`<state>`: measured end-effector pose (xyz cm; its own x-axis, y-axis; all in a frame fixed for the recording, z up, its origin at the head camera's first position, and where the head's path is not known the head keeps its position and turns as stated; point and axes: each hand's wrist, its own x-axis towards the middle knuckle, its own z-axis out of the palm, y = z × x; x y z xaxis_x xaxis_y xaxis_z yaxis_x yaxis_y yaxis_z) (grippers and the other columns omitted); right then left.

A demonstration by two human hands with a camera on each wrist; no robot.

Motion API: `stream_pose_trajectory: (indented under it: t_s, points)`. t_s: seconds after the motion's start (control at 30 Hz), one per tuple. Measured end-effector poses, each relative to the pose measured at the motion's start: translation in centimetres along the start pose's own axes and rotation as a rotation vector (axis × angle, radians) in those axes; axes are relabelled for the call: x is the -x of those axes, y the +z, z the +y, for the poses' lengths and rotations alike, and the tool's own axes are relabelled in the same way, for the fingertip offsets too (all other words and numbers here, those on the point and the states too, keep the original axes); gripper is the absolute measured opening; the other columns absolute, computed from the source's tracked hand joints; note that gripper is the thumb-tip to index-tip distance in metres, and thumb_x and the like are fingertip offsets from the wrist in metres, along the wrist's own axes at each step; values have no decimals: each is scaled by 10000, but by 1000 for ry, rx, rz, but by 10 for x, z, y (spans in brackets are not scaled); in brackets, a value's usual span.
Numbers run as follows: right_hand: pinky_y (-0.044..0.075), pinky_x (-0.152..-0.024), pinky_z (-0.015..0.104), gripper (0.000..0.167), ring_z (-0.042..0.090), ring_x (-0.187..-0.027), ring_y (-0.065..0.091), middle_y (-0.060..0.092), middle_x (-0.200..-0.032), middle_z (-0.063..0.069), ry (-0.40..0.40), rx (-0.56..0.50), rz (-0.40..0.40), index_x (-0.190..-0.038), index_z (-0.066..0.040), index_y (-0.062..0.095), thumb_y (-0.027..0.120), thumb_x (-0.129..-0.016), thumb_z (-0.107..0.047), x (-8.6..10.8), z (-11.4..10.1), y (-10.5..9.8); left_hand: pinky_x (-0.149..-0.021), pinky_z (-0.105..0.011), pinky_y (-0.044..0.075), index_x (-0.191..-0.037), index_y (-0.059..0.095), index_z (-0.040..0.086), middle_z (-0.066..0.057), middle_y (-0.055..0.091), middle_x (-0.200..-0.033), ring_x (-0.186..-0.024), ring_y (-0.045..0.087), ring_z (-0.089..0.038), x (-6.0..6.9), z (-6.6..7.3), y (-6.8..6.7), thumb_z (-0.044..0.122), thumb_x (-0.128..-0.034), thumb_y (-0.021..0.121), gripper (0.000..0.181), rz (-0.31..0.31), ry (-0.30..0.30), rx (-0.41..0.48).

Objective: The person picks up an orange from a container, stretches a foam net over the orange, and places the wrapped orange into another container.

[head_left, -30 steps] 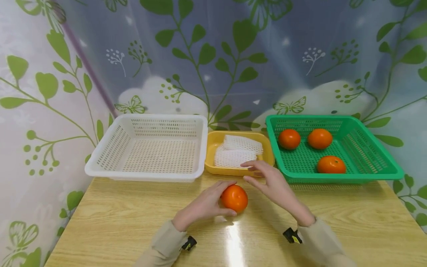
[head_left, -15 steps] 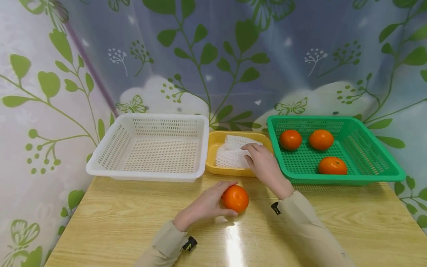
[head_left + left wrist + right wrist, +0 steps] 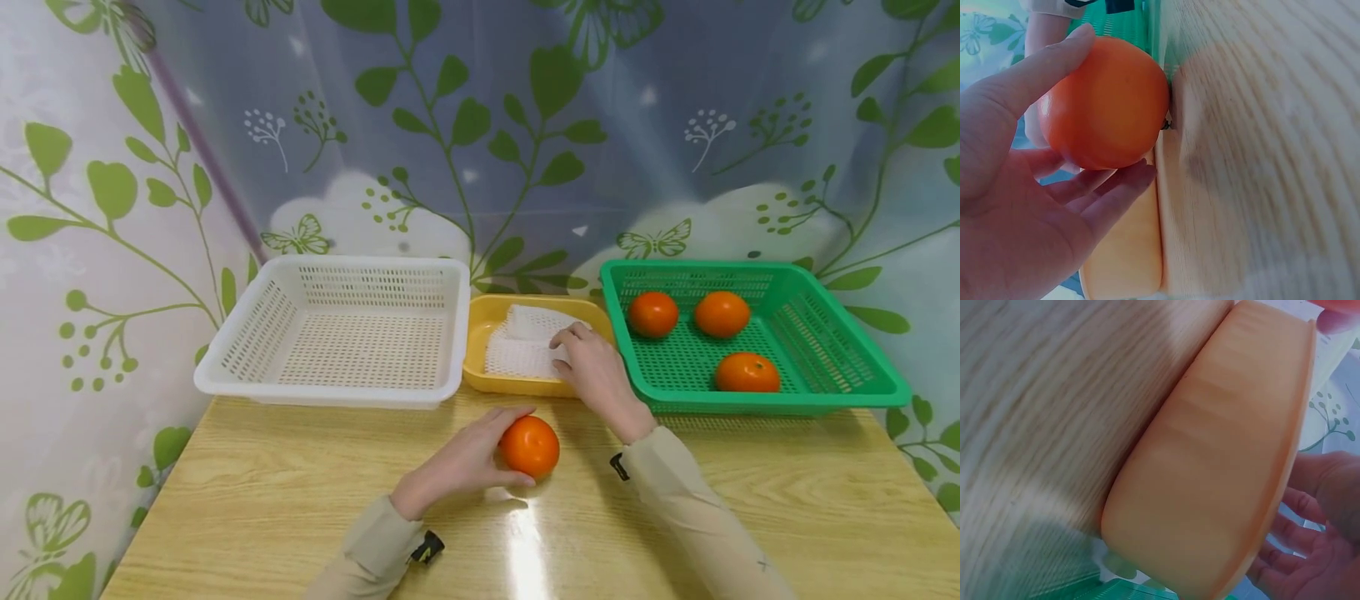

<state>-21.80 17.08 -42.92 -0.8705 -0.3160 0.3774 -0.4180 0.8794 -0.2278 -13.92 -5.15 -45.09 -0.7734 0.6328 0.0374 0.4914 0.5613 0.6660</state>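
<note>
I see the left hand curled round an orange fruit, white netting by the fingers of the right hand, grip unclear.

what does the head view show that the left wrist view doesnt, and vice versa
Only head: three fruits in the green basket, white netting in the yellow tray, and the inside of the white basket. Only left wrist: the palm side of the left hand. Both: that hand holding an orange fruit, the table, and parts of the tray and green basket.
</note>
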Motion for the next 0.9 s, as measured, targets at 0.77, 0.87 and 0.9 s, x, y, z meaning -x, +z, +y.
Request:
stream_pose_trajectory:
  t_s: [0.77,0.87,0.9]
  points:
    - [572,-664,442,172,331,-807,684,718,-1004,171,29,-130,140,-1111,-18,648,693,-948,-49,3,-5,-18,-1090,-468,455,-1545,393,121,-102,498,-1482,-1309,530,-254,1,2,0,423,-815,851,913,-8,-17,19]
    - [579,-682,444,210,318,-841,693,722,-1052,170,22,-174,204,-1154,-20,680,702,-947,-47,3,-7,-23,-1077,-456,466,-1550,390,142,-93,496,-1484,-1298,534,-242,1,3,-1,477,-837,815,895,-10,-34,35]
    - [579,-680,439,209,310,-831,687,721,-1054,166,23,-193,227,-1154,-24,688,703,-946,-45,4,-8,-26,-1072,-451,469,-1551,389,147,-89,492,-1490,-1296,535,-239,1,3,-2,496,-847,798,886,-11,-39,42]
